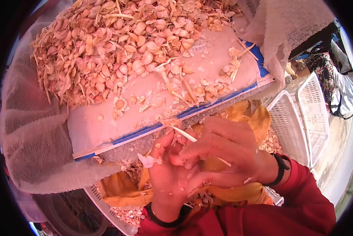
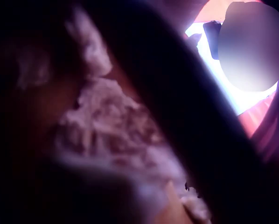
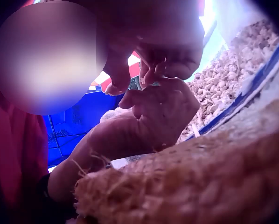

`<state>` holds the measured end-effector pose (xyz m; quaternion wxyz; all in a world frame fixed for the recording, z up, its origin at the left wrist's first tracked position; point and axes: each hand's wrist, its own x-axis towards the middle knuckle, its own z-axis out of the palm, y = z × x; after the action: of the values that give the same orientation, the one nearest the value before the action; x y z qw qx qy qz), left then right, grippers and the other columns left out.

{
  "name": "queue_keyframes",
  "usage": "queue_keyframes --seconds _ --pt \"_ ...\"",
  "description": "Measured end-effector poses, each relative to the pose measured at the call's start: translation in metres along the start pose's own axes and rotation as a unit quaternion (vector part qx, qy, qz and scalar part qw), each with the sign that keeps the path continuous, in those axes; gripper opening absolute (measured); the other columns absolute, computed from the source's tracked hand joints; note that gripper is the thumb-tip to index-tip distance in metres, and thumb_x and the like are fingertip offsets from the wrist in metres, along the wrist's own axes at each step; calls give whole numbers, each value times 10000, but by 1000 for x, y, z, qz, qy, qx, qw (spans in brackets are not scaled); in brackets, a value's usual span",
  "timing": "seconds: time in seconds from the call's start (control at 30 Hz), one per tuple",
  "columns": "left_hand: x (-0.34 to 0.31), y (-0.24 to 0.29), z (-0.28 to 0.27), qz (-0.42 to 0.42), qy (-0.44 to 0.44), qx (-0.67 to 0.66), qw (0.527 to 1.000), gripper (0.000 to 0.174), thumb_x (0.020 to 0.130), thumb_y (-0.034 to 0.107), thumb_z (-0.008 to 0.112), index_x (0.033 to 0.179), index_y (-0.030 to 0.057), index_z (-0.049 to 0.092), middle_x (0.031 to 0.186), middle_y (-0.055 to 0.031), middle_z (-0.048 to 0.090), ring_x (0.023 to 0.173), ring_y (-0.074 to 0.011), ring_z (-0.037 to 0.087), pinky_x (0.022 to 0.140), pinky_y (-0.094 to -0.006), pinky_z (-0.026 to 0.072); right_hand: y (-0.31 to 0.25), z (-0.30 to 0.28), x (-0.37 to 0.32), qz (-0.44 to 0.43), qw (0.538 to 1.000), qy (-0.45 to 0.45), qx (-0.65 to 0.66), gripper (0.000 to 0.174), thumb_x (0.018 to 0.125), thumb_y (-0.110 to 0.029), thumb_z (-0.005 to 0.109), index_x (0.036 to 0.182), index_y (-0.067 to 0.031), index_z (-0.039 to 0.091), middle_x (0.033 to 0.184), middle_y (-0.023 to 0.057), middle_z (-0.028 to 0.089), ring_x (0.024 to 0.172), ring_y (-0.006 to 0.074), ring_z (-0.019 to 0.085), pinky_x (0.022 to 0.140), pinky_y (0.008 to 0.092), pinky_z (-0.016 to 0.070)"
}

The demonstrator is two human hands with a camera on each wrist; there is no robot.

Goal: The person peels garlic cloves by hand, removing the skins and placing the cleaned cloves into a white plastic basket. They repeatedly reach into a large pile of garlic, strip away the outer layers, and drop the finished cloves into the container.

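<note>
In the head view my left hand (image 1: 169, 181) is turned palm up with its fingers curled round a garlic clove (image 1: 176, 159). My right hand (image 1: 231, 151) reaches over from the right, its fingertips pinching at the same clove. A pale dry garlic stem (image 1: 185, 134) sticks out by the left fingers, and a papery skin flake (image 1: 147, 160) lies at the left hand's edge. Seen from the right wrist, the left hand (image 3: 153, 116) is below and the right fingers (image 3: 116, 86) come down onto it. The left wrist view is dark and blurred.
A big heap of garlic cloves (image 1: 117, 51) lies on a white board with a blue edge (image 1: 145, 129), just beyond my hands. Below are a basket (image 1: 101, 202) of cloves and an orange cloth (image 1: 123, 190). White plastic crates (image 1: 288, 122) stand at right.
</note>
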<state>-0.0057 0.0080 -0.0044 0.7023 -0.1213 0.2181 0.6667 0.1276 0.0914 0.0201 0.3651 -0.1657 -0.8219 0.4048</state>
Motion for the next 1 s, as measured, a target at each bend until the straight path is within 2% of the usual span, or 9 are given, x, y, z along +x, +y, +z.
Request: queue_keyframes --seconds 0.1,0.2,0.27,0.37,0.43,0.5,0.8,0.93,1.0 --pt "0 4 -2 -18 7 28 999 212 962 242 445 874 66 525 557 -6 383 453 -96 352 332 -198 269 1 -33 -2 7 999 28 -15 190 792 -238 685 822 -53 652 737 68 592 619 235 558 544 313 429" --pt "-9 5 -5 17 20 109 994 271 973 288 466 862 46 521 480 14 307 405 -81 286 326 -196 243 24 -56 -7 98 987 78 -97 257 874 -294 616 943 -50 659 695 77 531 581 219 490 549 307 381" --pt "-10 4 1 90 51 211 972 332 971 328 486 1010 6 554 461 41 262 377 -53 236 326 -192 206 41 -63 -3 130 963 77 -223 255 886 -273 605 1021 -61 646 709 84 506 601 234 485 576 327 380" --pt "-5 0 10 167 78 319 930 360 976 298 480 1154 -10 536 488 56 257 383 -36 213 333 -180 176 50 -70 15 52 905 26 -421 267 838 -183 626 1086 -87 602 801 112 507 720 288 522 648 376 411" --pt "-1 -2 14 172 85 338 921 400 967 274 504 1236 -21 499 492 63 252 388 -29 208 339 -185 160 53 -60 31 19 909 -2 -416 297 797 -121 631 1087 -85 576 869 134 514 809 325 531 695 402 425" --pt "-1 -3 18 164 97 318 929 384 960 243 517 1233 -26 494 488 64 254 384 -31 207 338 -186 163 62 -41 48 30 956 -13 -292 304 756 -61 627 1052 -65 558 933 154 521 890 362 523 734 420 433" --pt "-4 6 13 154 70 272 947 251 964 180 483 1118 -11 533 459 42 275 371 -48 232 339 -202 173 116 -19 56 -11 974 -34 -223 218 755 -11 547 968 -5 497 837 185 550 772 410 530 661 450 433" --pt "-7 3 17 154 67 238 957 244 957 153 461 1127 -13 519 473 40 274 373 -45 218 332 -190 172 99 -35 55 163 985 -52 34 161 945 -210 486 986 -56 508 727 45 509 640 146 492 582 267 400" --pt "-7 4 14 151 57 227 960 242 959 151 453 1130 -6 520 477 37 276 378 -49 222 332 -190 181 66 -30 48 264 923 -23 277 278 990 -337 434 978 -69 504 677 -1 472 589 64 414 540 205 348"
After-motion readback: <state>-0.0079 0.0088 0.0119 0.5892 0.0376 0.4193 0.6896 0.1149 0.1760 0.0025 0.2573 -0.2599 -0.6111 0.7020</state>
